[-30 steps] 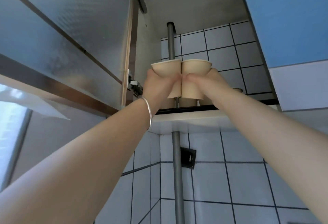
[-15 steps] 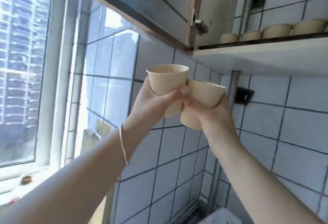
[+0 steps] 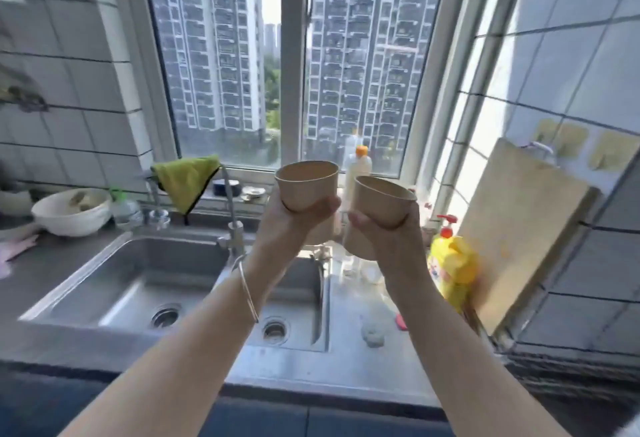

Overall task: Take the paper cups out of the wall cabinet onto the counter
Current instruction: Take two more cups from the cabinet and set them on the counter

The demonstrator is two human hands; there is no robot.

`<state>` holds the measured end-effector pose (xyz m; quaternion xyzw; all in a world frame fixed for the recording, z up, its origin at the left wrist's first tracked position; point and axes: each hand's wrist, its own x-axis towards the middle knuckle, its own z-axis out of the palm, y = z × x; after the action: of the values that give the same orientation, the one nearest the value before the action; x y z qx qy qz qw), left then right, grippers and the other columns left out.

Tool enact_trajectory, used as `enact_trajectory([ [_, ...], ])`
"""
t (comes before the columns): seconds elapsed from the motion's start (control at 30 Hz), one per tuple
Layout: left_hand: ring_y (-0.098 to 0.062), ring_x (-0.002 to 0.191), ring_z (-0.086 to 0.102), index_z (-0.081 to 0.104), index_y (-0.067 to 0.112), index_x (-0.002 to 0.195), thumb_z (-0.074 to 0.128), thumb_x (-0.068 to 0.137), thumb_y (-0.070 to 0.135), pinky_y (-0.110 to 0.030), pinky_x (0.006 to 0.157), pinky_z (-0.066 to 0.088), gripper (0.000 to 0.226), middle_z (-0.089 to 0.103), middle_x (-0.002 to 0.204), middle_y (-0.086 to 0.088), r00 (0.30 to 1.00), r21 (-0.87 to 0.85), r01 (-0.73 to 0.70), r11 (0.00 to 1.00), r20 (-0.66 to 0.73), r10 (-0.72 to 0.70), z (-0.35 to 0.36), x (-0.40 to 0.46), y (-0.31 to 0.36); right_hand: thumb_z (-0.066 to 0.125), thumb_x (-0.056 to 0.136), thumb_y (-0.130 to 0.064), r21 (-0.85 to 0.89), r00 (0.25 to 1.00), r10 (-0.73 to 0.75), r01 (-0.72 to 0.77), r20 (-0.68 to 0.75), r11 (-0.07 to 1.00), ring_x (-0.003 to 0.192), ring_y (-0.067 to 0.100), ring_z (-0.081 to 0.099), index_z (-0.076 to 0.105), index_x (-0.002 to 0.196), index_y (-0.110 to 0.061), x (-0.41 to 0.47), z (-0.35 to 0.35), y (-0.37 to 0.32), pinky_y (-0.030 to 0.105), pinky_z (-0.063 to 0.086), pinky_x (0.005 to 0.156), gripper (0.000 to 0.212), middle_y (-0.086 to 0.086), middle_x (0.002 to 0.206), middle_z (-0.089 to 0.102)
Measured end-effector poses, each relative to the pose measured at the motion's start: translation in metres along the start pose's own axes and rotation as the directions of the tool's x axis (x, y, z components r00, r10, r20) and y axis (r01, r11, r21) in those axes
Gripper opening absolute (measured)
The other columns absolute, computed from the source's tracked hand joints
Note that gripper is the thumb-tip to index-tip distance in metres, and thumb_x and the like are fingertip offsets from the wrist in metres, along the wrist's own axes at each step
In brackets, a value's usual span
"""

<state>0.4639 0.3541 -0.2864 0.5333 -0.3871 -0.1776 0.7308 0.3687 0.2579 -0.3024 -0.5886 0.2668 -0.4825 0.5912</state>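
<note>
I hold two tan paper cups in the air above the sink. My left hand point(image 3: 289, 225), with a thin bracelet on the wrist, grips the left paper cup point(image 3: 307, 185) around its lower half; that cup stands upright. My right hand point(image 3: 388, 237) grips the right paper cup point(image 3: 379, 201), which tilts a little to the right. The two cups are side by side, close but apart, with open mouths facing up. The wall cabinet is out of view. The grey counter point(image 3: 360, 360) lies below my arms.
A steel double sink point(image 3: 114, 284) with a tap point(image 3: 235, 228) sits below. A white bowl point(image 3: 71, 211) stands at the left, a yellow soap bottle point(image 3: 450, 270) and a leaning cutting board point(image 3: 519, 228) at the right. A green cloth point(image 3: 187, 182) hangs by the window.
Both hands have carried the cups down and away from the cabinet shelf. My view has swung from the open cabinet to the window and sink.
</note>
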Motion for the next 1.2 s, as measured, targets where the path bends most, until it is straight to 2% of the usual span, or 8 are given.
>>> enact_trajectory([
  [0.13, -0.014, 0.072, 0.067, 0.060, 0.006, 0.104, 0.076, 0.071, 0.008, -0.030, 0.066, 0.058, 0.037, 0.075, 0.077, 0.000, 0.958, 0.102, 0.097, 0.990, -0.280, -0.065, -0.128, -0.035, -0.008, 0.085, 0.059, -0.011, 0.062, 0.964, 0.089, -0.108, 0.249, 0.992, 0.089, 0.024, 0.062, 0.049, 0.106, -0.024, -0.053, 0.109, 0.026, 0.044, 0.054, 0.078, 0.060, 0.004, 0.097, 0.063],
  [0.33, 0.002, 0.068, 0.063, 0.060, 0.032, 0.082, 0.078, 0.068, 0.022, -0.021, 0.067, 0.051, 0.025, 0.070, 0.068, 0.019, 0.855, 0.221, 0.224, 0.949, -0.512, -0.083, -0.311, -0.104, 0.008, 0.078, 0.069, -0.011, 0.048, 0.825, 0.235, -0.301, 0.515, 0.952, 0.089, 0.018, 0.060, 0.045, 0.116, -0.019, -0.156, 0.260, 0.083, 0.042, 0.055, 0.073, 0.058, 0.003, 0.102, 0.059],
  [0.47, -0.021, 0.083, 0.064, 0.067, 0.029, 0.081, 0.077, 0.048, 0.043, -0.039, 0.079, 0.051, 0.037, 0.069, 0.084, 0.000, 0.730, 0.127, 0.293, 0.948, -0.669, -0.136, -0.404, -0.156, 0.023, 0.078, 0.057, -0.028, -0.056, 0.692, 0.280, -0.328, 0.665, 0.943, 0.086, 0.017, 0.061, 0.047, 0.116, -0.015, -0.216, 0.350, 0.102, 0.041, 0.054, 0.074, 0.068, 0.006, 0.101, 0.062],
  [0.6, -0.005, 0.069, 0.064, 0.062, 0.028, 0.079, 0.079, 0.065, 0.021, -0.028, 0.070, 0.050, 0.022, 0.069, 0.072, 0.012, 0.597, 0.146, 0.318, 0.937, -0.799, -0.078, -0.488, -0.197, 0.027, 0.077, 0.066, -0.018, -0.109, 0.581, 0.311, -0.355, 0.752, 0.928, 0.087, 0.020, 0.062, 0.046, 0.112, -0.017, -0.261, 0.440, 0.121, 0.037, 0.057, 0.066, 0.056, 0.005, 0.100, 0.061],
  [0.77, 0.006, 0.059, 0.060, 0.063, 0.018, 0.096, 0.075, 0.075, 0.013, -0.014, 0.059, 0.049, 0.024, 0.065, 0.080, 0.006, 0.409, 0.107, 0.329, 0.938, -0.912, -0.039, -0.582, -0.232, 0.024, 0.079, 0.065, -0.023, -0.168, 0.448, 0.313, -0.334, 0.838, 0.927, 0.087, 0.018, 0.062, 0.047, 0.120, -0.016, -0.311, 0.547, 0.152, 0.035, 0.054, 0.069, 0.064, 0.004, 0.102, 0.062],
  [0.93, -0.013, 0.079, 0.064, 0.060, 0.009, 0.113, 0.082, 0.053, 0.038, -0.026, 0.068, 0.051, 0.070, 0.069, 0.093, -0.002, 0.223, 0.043, 0.345, 0.937, -0.974, -0.037, -0.668, -0.249, 0.023, 0.080, 0.062, -0.025, -0.255, 0.256, 0.341, -0.318, 0.904, 0.913, 0.083, 0.019, 0.063, 0.051, 0.116, -0.013, -0.347, 0.649, 0.179, 0.034, 0.054, 0.068, 0.063, 0.009, 0.100, 0.066],
  [1.07, 0.009, 0.060, 0.062, 0.056, 0.020, 0.099, 0.075, 0.075, 0.011, -0.008, 0.054, 0.047, 0.033, 0.065, 0.082, 0.008, 0.134, -0.008, 0.341, 0.940, -0.989, -0.057, -0.727, -0.260, 0.018, 0.075, 0.073, -0.010, -0.291, 0.106, 0.332, -0.286, 0.937, 0.913, 0.073, 0.009, 0.058, 0.049, 0.113, -0.012, -0.368, 0.715, 0.196, 0.021, 0.049, 0.055, 0.048, 0.001, 0.090, 0.060],
  [1.2, 0.003, 0.071, 0.063, 0.056, 0.024, 0.100, 0.075, 0.076, 0.013, -0.007, 0.056, 0.047, 0.033, 0.066, 0.089, 0.007, 0.087, -0.046, 0.334, 0.942, -0.993, -0.079, -0.781, -0.269, 0.011, 0.075, 0.071, -0.010, -0.337, 0.039, 0.361, -0.277, 0.932, 0.900, 0.073, 0.012, 0.058, 0.052, 0.100, -0.022, -0.388, 0.773, 0.214, 0.030, 0.050, 0.061, 0.038, -0.001, 0.085, 0.060],
])
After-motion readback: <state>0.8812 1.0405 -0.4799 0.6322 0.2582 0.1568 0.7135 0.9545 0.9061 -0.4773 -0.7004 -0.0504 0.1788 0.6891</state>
